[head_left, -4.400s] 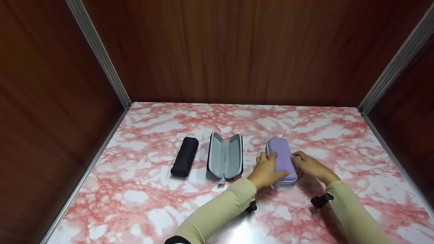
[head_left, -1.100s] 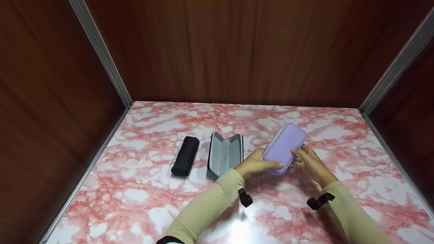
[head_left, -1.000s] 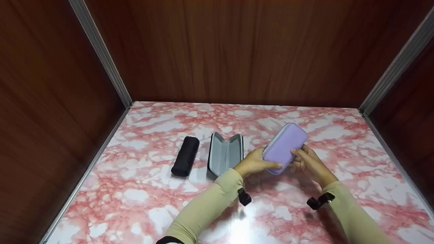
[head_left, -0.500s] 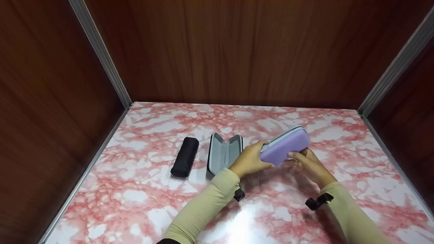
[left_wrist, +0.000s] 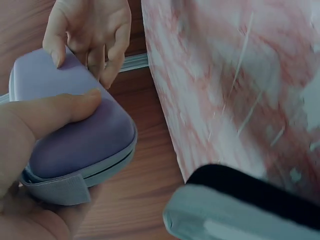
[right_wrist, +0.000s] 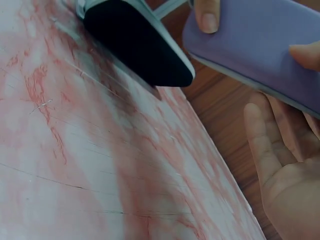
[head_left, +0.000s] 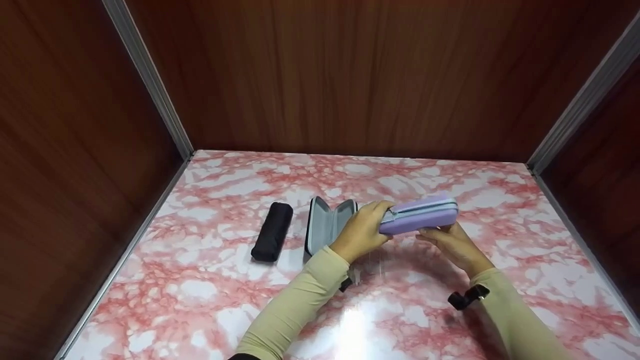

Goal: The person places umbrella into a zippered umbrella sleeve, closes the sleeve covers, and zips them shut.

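A purple hard-shell zipper case (head_left: 420, 216) is held above the table, lying nearly crosswise, its pale zip edge facing up toward the head camera. My left hand (head_left: 361, 234) grips its left end, with the thumb flat on the purple face in the left wrist view. A grey fabric tab (left_wrist: 57, 190) sticks out at that end. My right hand (head_left: 457, 247) pinches the other end, thumb (right_wrist: 306, 55) on the purple face and some fingers behind it; its remaining fingers hang loose. To the left stands an open black case (head_left: 320, 225) with grey lining, partly hidden by my left hand.
A black oblong pouch (head_left: 272, 231) lies on the table left of the open case. The tabletop (head_left: 200, 310) has a red and white marbled pattern. Brown wood-look panels (head_left: 350, 75) with metal corner strips (head_left: 150, 75) enclose the back and sides.
The purple case, lifted off the table earlier, has turned from slanting to nearly level crosswise and rolled so its zip edge faces up. The black pouch and open case have stayed put.
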Action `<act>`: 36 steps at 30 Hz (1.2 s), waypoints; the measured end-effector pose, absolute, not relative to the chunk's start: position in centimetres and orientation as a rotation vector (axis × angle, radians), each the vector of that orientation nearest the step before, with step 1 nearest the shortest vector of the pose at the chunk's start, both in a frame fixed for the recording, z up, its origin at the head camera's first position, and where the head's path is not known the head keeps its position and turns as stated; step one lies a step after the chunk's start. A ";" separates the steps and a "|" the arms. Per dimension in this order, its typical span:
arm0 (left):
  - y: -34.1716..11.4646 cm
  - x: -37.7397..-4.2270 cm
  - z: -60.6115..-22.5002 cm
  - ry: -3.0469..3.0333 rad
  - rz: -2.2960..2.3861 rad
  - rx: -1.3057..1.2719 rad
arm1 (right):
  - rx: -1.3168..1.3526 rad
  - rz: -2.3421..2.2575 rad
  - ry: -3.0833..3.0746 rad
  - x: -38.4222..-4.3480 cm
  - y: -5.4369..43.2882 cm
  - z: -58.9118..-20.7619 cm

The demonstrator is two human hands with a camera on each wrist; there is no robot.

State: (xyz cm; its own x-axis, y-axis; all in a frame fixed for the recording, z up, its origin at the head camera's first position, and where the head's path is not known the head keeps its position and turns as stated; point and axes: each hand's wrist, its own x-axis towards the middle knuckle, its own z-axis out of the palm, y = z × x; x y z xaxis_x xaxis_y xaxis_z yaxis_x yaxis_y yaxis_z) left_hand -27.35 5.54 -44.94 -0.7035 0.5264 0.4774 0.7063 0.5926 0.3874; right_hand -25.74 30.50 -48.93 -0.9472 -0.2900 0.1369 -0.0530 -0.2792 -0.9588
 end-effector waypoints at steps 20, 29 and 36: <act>3.9 -27.6 -44.9 -2.150 -0.834 -1.124 | -0.761 -2.344 1.705 -25.5 30.1 -47.6; 3.1 -27.7 -44.3 -2.106 -0.863 -1.151 | -0.699 -2.300 1.789 -25.4 29.1 -47.1; 2.5 -27.8 -44.4 -2.122 -0.845 -1.116 | -0.518 -2.338 1.870 -25.3 29.0 -46.5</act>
State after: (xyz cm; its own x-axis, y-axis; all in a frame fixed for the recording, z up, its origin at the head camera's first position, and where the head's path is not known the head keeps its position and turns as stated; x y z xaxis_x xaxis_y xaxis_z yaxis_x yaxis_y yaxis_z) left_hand -27.82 2.50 -44.43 -0.4740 0.4818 0.7370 0.8565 0.4465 0.2589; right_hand -25.30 28.96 -46.55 -0.9367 -0.2888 0.1978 -0.1296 -0.2388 -0.9624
